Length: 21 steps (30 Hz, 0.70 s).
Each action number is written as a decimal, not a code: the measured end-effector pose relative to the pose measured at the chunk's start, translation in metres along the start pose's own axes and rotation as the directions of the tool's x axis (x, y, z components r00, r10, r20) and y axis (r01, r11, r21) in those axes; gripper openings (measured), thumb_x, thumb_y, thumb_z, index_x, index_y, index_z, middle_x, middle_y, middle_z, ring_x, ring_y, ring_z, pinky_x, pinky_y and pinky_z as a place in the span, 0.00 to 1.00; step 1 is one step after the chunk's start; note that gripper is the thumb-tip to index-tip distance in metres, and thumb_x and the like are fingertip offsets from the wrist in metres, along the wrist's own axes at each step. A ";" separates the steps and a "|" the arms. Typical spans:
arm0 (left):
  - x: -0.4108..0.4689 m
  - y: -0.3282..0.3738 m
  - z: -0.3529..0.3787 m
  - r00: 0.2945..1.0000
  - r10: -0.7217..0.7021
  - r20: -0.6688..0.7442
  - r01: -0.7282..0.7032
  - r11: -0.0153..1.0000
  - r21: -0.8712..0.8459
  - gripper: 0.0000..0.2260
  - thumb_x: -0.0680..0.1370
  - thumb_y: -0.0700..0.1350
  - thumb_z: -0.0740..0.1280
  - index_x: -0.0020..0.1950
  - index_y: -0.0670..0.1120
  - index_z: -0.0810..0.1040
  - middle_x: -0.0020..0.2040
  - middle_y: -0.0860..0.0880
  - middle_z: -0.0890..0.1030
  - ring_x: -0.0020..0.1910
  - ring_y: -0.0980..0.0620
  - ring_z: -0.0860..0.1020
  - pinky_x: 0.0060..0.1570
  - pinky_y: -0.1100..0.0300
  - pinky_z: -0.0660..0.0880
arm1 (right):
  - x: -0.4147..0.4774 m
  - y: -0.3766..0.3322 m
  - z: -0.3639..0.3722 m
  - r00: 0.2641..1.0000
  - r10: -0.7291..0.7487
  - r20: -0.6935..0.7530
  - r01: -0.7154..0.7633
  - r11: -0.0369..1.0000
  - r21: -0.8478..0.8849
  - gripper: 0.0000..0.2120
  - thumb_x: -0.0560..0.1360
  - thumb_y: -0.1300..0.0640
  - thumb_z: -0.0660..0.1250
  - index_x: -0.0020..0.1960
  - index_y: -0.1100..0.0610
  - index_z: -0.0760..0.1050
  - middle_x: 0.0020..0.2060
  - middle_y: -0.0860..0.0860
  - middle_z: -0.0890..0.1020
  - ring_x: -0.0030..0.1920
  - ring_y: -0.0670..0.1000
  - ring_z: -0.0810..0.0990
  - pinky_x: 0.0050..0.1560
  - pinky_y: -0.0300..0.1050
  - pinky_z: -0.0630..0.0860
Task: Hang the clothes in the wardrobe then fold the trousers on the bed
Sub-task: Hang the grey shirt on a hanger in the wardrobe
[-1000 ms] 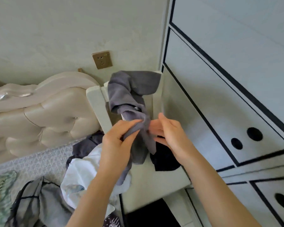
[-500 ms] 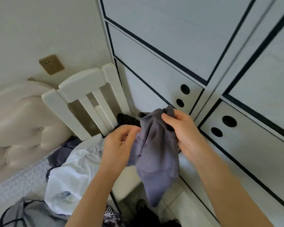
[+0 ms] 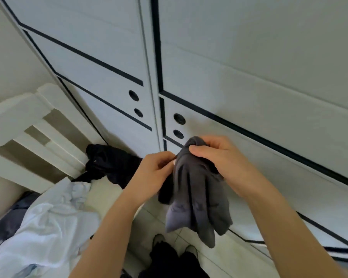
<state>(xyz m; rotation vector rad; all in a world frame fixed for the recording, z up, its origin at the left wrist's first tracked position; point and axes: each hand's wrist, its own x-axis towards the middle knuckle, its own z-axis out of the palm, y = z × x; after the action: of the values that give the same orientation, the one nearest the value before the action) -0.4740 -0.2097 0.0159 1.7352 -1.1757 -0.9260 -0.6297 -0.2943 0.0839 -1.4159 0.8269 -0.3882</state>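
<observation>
A grey garment point(image 3: 197, 199) hangs bunched in front of the closed white wardrobe point(image 3: 239, 81). My right hand point(image 3: 219, 157) grips its top edge with curled fingers. My left hand point(image 3: 155, 173) pinches the same cloth at its left side. A black garment point(image 3: 109, 163) lies on the seat of a white chair point(image 3: 28, 121) to the left. A white garment point(image 3: 50, 223) is heaped at the lower left, over some grey cloth point(image 3: 10, 221).
The wardrobe doors have black trim and round black finger holes point(image 3: 179, 118). The chair stands tight against the wardrobe's left side. Pale floor tiles point(image 3: 149, 223) and my dark shoes point(image 3: 159, 239) show below my arms.
The grey garment came off the chair back and now hangs from both hands in front of the wardrobe doors. My view has turned right, away from the bed's headboard.
</observation>
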 end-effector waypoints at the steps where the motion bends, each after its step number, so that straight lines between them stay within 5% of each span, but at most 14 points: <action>1: 0.002 0.003 0.008 1.000 0.000 -0.019 0.000 1.000 0.005 0.10 0.81 0.44 0.65 0.41 0.45 0.80 0.33 0.49 0.79 0.34 0.59 0.74 0.38 0.60 0.72 | -0.007 0.003 -0.010 0.999 0.006 -0.042 -0.007 1.000 -0.015 0.10 0.79 0.59 0.64 0.43 0.58 0.83 0.35 0.55 0.83 0.38 0.47 0.81 0.40 0.38 0.76; 4: 0.008 0.017 0.022 0.996 -0.009 -0.083 0.005 0.999 -0.042 0.10 0.80 0.43 0.66 0.40 0.48 0.80 0.33 0.54 0.79 0.33 0.60 0.76 0.36 0.69 0.71 | -0.023 0.021 -0.039 0.983 0.032 -0.183 -0.052 0.993 -0.106 0.09 0.78 0.57 0.66 0.43 0.57 0.82 0.34 0.51 0.82 0.36 0.46 0.79 0.39 0.40 0.74; 9: 0.023 0.040 0.036 0.997 0.033 0.064 -0.030 0.998 -0.049 0.06 0.79 0.43 0.68 0.43 0.46 0.83 0.38 0.50 0.83 0.40 0.54 0.81 0.44 0.64 0.77 | -0.041 0.061 -0.071 0.925 0.051 -0.376 -0.158 0.952 -0.261 0.13 0.77 0.54 0.67 0.35 0.57 0.77 0.25 0.45 0.72 0.28 0.43 0.70 0.33 0.40 0.65; 15: 0.023 0.061 0.064 0.947 0.120 0.299 -0.131 0.991 0.019 0.07 0.78 0.43 0.69 0.40 0.46 0.82 0.35 0.52 0.81 0.35 0.63 0.77 0.39 0.72 0.71 | -0.062 0.110 -0.066 0.668 -0.259 -0.698 -0.328 0.739 -0.588 0.08 0.77 0.54 0.66 0.40 0.51 0.72 0.32 0.44 0.73 0.34 0.45 0.72 0.35 0.38 0.65; 17: 0.021 0.062 0.072 0.915 0.127 0.384 -0.148 0.989 0.026 0.07 0.78 0.44 0.69 0.42 0.46 0.82 0.36 0.52 0.82 0.36 0.62 0.78 0.39 0.73 0.71 | -0.067 0.130 -0.061 0.589 -0.221 -0.777 -0.417 0.740 -0.527 0.03 0.74 0.60 0.68 0.45 0.54 0.75 0.41 0.48 0.75 0.43 0.51 0.74 0.40 0.42 0.67; 21: 0.019 0.061 0.078 0.873 0.154 0.462 -0.150 0.988 -0.047 0.06 0.79 0.42 0.68 0.42 0.47 0.83 0.37 0.56 0.83 0.39 0.62 0.80 0.42 0.73 0.72 | -0.080 0.177 -0.057 0.359 0.104 -0.928 -0.591 0.794 -0.139 0.13 0.73 0.58 0.69 0.57 0.58 0.75 0.57 0.54 0.73 0.56 0.56 0.73 0.49 0.47 0.72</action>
<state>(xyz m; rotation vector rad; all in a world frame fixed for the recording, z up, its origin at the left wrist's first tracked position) -0.5588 -0.2584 0.0390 1.4224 -1.5862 -1.2912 -0.7641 -0.2525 -0.0612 -1.3252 2.2460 -0.6371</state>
